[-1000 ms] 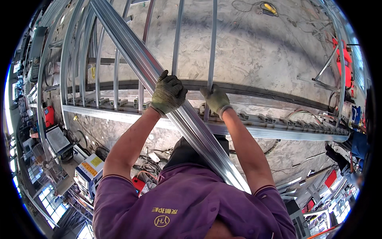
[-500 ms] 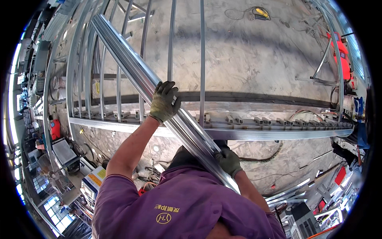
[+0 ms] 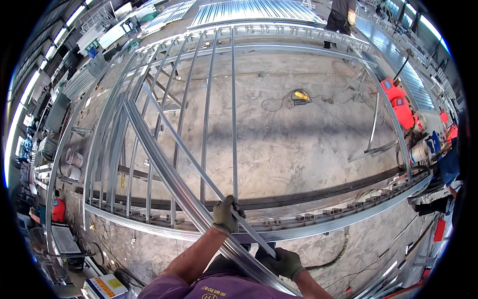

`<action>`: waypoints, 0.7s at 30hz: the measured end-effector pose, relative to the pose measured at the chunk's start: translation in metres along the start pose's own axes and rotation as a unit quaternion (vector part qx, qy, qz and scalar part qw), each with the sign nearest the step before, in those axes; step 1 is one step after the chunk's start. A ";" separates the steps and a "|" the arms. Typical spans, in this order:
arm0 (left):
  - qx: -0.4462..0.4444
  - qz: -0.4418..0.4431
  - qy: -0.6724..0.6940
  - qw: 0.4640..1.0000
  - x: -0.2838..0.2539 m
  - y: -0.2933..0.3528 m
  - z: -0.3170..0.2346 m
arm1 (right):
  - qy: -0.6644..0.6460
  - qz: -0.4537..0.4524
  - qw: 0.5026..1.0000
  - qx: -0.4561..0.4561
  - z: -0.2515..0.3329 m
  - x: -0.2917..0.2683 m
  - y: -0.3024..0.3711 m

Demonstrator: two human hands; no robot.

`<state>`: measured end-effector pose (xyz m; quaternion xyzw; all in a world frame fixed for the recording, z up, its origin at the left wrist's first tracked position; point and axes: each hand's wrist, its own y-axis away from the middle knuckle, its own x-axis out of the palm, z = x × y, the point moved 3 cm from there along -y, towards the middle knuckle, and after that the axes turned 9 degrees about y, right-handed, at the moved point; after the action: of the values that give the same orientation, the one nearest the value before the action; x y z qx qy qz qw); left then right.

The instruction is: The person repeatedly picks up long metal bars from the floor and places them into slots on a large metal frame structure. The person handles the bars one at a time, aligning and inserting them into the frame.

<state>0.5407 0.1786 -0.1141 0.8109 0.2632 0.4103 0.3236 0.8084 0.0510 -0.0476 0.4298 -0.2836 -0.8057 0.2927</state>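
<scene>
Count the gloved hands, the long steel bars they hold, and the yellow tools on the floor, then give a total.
Gloved hands: 2 (left, right)
Steel bars: 2 (wide, thin)
Yellow tool: 1
Total: 5

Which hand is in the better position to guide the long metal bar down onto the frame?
Probably the left hand. It grips the long metal bar further up, directly above the frame rail. The right hand holds the near end, close to the body, and seems better suited to supporting the weight.
</scene>
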 end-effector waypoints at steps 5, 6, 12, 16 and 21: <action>0.038 0.064 -0.068 0.995 0.088 -0.027 -0.039 | 0.115 -0.027 0.983 0.141 -0.141 0.074 0.051; 0.038 0.077 -0.087 0.992 0.108 -0.030 -0.046 | 0.042 -0.054 0.988 0.137 -0.152 0.086 0.061; 0.090 0.251 -0.173 0.948 0.169 -0.052 -0.041 | -0.166 -0.164 0.966 0.112 -0.095 0.065 0.015; 0.515 0.149 -0.578 0.615 0.136 -0.038 -0.059 | -0.171 -0.238 0.952 0.093 -0.041 -0.012 -0.038; 0.558 -0.051 -0.728 0.396 -0.015 -0.075 -0.145 | -0.200 -0.284 0.937 0.044 -0.034 -0.068 -0.100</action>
<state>0.3991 0.2614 -0.1111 0.7866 0.1384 -0.5912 -0.1119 0.8456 0.1597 -0.0986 0.3346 -0.2376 -0.9114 -0.0303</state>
